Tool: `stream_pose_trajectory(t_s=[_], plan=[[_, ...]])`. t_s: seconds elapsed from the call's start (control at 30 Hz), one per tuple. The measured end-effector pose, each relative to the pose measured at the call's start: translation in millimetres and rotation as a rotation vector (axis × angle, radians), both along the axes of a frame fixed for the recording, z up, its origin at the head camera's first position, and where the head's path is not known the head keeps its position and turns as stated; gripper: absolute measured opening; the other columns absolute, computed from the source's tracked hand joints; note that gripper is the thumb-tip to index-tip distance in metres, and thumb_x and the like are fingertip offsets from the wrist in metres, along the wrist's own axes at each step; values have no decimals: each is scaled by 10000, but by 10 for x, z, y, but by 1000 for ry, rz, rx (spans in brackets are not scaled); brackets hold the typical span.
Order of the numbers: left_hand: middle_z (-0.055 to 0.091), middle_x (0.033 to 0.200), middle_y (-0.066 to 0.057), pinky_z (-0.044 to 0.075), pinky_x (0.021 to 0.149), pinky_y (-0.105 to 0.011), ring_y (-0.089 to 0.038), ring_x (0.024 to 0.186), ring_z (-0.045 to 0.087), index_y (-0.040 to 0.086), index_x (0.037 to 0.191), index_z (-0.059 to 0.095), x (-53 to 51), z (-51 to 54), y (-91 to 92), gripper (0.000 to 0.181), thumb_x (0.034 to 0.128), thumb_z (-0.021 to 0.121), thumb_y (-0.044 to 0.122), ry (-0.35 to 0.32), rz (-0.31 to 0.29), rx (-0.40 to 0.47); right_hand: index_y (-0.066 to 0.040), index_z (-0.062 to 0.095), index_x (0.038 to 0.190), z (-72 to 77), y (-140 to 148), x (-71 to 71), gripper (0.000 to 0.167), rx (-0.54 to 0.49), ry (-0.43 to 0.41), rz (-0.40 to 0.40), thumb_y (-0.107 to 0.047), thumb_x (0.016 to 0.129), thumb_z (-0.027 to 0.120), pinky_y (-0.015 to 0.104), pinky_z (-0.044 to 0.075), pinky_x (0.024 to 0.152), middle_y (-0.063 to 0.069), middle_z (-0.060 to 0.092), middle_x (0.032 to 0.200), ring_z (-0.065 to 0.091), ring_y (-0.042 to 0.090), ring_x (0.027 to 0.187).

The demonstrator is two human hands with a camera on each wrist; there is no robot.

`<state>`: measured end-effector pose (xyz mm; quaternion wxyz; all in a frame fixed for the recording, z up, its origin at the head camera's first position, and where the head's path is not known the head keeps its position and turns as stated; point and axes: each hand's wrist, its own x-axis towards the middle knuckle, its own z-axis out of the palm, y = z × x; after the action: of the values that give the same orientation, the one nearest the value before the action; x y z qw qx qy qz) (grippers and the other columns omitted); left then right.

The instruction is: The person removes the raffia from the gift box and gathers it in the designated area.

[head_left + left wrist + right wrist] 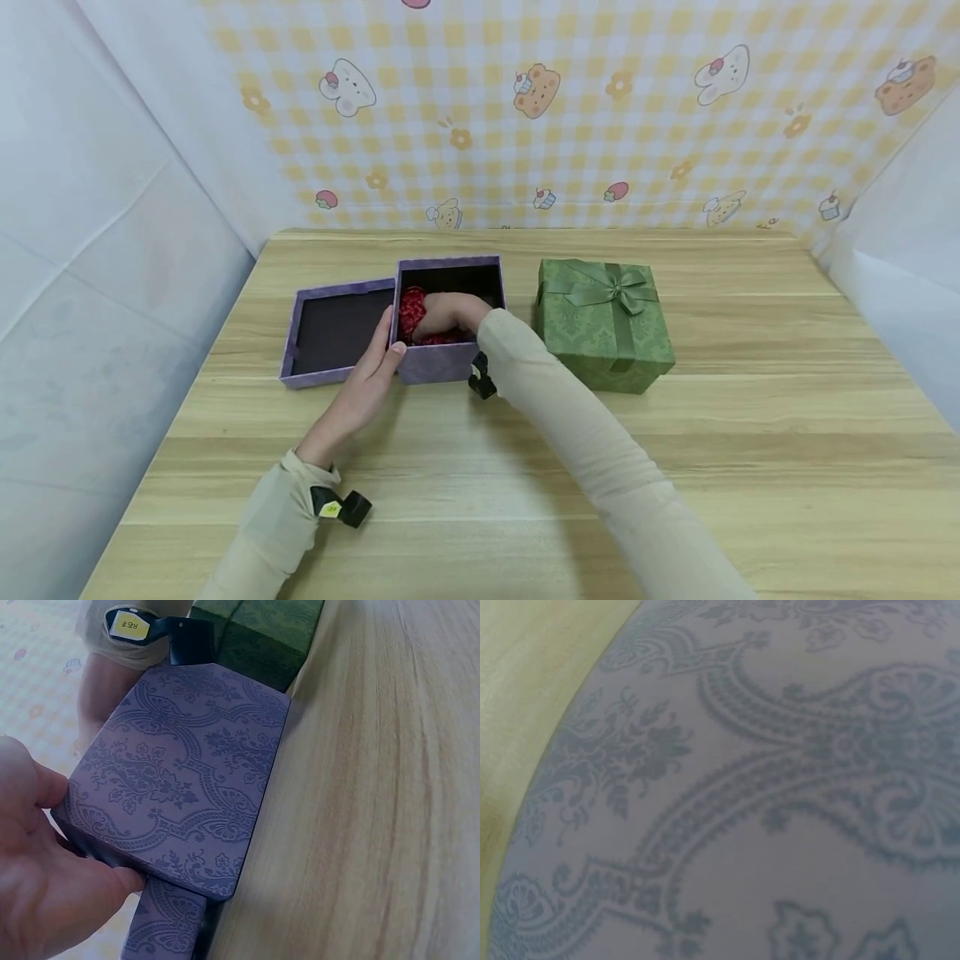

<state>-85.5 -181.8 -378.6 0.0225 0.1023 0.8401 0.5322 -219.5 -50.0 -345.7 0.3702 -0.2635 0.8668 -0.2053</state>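
Note:
A purple patterned box (438,364) with a dark inside stands uncovered on the table. Within it lies something crumpled and red (412,311), perhaps fabric or paper filler. My right hand (448,312) reaches down into the box among the red material, and its fingertips are hidden. Along the box's left wall my left hand (369,379) rests with fairly straight fingers, the thumb at the front left corner. In the left wrist view this hand (45,870) touches the box (180,772) from the side. Only the box's patterned wall (742,787) fills most of the right wrist view.
To the left lies the purple lid (311,381), dark inside upward, against the box. A green gift box (600,333) with a ribbon bow stands to the right, near my right sleeve. A checked, cartoon-printed cloth (480,108) hangs behind the wooden table (750,400).

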Motion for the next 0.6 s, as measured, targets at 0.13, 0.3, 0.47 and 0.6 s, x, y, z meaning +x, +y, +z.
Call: stream_pose_trajectory(t_s=[0.13,0.3,0.47,0.6], plan=[[-36,1546,-66,77,1106,-450,-213,1391,1,119,1496,-53,13,30,-4,569,1040,276,208,-3,-4,-19,-9,500,1288,12,6,-5,487,14,-14,-25,-252,879,605,348,465,821,93,534,1223,505,195,937],[-43,1544,-54,71,1107,-447,-208,1391,-3,130,1495,-62,31,56,4,576,1040,278,220,-2,-7,-36,-20,493,1300,16,32,-8,508,5,-21,-34,-271,875,610,367,466,833,89,525,1237,510,207,963],[-41,1544,-49,70,1108,-445,-206,1391,-2,127,1496,-60,24,50,7,577,1039,281,214,3,-4,-45,-27,477,1319,33,53,-13,525,-20,-51,-59,-263,871,617,396,454,871,91,512,1264,508,215,1008],[-41,1544,-69,66,1108,-446,-216,1392,-2,101,1494,-55,27,43,11,575,1038,281,202,12,0,-45,-30,448,1344,33,64,-20,551,-32,-80,-86,-263,873,614,417,438,902,95,484,1303,495,220,1052]])
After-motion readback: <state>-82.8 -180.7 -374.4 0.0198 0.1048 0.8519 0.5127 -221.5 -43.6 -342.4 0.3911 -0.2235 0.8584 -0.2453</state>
